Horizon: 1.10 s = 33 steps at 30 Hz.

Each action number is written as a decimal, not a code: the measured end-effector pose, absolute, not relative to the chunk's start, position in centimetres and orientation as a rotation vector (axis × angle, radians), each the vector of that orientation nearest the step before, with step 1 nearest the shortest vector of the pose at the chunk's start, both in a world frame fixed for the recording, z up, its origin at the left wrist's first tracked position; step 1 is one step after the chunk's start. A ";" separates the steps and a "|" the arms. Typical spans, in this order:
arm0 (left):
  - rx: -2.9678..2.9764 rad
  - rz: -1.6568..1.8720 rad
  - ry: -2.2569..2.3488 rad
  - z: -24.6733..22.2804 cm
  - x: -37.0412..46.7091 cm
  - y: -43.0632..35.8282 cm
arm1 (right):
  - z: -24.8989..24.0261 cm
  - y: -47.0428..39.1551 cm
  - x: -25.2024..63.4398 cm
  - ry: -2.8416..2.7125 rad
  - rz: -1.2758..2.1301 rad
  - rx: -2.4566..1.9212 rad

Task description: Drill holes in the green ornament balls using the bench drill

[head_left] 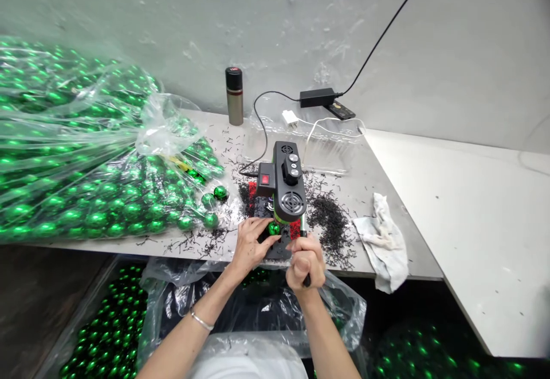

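left hand (251,246) pinching green ball (274,228) under black machine (287,187) | right hand (305,263) fisted on lever (303,234) | risk: fingers close to head, could get nipped; ball may slip

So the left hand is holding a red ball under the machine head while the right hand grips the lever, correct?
Not quite: the ball is green, not red, as the head view shows. The left hand does hold it under the machine, and the right hand is closed around the lever. The red you may have seen lies on the machine's base beside the ball.
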<state>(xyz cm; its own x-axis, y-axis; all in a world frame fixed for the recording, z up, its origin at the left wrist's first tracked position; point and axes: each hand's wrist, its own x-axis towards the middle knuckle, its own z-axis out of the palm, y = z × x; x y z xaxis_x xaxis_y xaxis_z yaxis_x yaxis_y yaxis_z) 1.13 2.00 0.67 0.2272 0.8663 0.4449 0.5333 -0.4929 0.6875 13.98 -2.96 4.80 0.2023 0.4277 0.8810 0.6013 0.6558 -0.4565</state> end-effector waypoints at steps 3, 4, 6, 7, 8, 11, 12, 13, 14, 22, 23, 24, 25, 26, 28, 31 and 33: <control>2.109 1.138 1.296 0.8 1.1 2.0 | 3.4 -2.6 14.0 -1.405 -0.183 -0.899; 2.109 1.133 1.296 0.8 1.1 1.9 | 3.1 -2.5 14.0 -1.396 -0.190 -0.895; 2.113 1.131 1.295 0.7 1.2 1.9 | 2.8 -2.2 13.9 -1.380 -0.210 -0.881; 2.117 1.135 1.295 0.7 1.2 1.9 | 2.7 -2.1 13.9 -1.377 -0.216 -0.877; 2.121 1.139 1.294 0.7 1.2 1.9 | 2.6 -2.1 13.9 -1.376 -0.219 -0.874; 2.124 1.150 1.289 0.6 1.2 1.9 | 2.4 -2.0 14.0 -1.412 -0.223 -0.875; 2.124 1.153 1.284 0.5 1.2 1.9 | 2.4 -2.1 14.1 -1.450 -0.223 -0.885; 2.123 1.158 1.278 0.5 1.2 2.0 | 2.4 -2.2 14.1 -1.482 -0.225 -0.893; 2.121 1.165 1.274 0.4 1.3 2.1 | 2.6 -2.3 14.1 -1.499 -0.223 -0.903; 2.201 1.198 1.091 0.5 0.1 0.5 | 7.2 -3.0 14.1 -1.340 -0.095 -0.958; 2.239 1.174 1.036 0.6 -0.5 -0.3 | 7.7 -3.1 14.1 -1.335 -0.087 -0.965; 2.282 1.141 0.980 0.6 -1.1 -1.2 | 8.1 -3.1 14.0 -1.329 -0.080 -0.974; 2.328 1.105 0.926 0.6 -1.8 -1.9 | 8.3 -3.1 14.0 -1.323 -0.070 -0.979; 2.369 1.077 0.886 0.7 -2.5 -2.4 | 8.3 -3.1 13.9 -1.315 -0.058 -0.979; 2.407 1.072 0.904 0.9 -3.7 -2.3 | 8.1 -3.1 13.6 -1.286 -0.033 -0.972; 2.311 1.193 1.292 1.9 -5.2 1.3 | 7.7 -3.1 13.2 -1.236 -0.003 -0.956; 2.191 1.180 1.688 2.8 -6.0 5.0 | 7.7 -3.0 13.1 -1.230 0.005 -0.952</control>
<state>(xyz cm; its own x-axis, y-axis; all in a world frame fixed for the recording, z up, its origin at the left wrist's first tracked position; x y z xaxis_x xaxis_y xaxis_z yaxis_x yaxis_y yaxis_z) -5.96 4.97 2.82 0.0663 0.8670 0.4939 0.7616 -0.3638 0.5363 13.06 -3.05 7.72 0.3846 0.4799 0.7885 0.4734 0.6308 -0.6148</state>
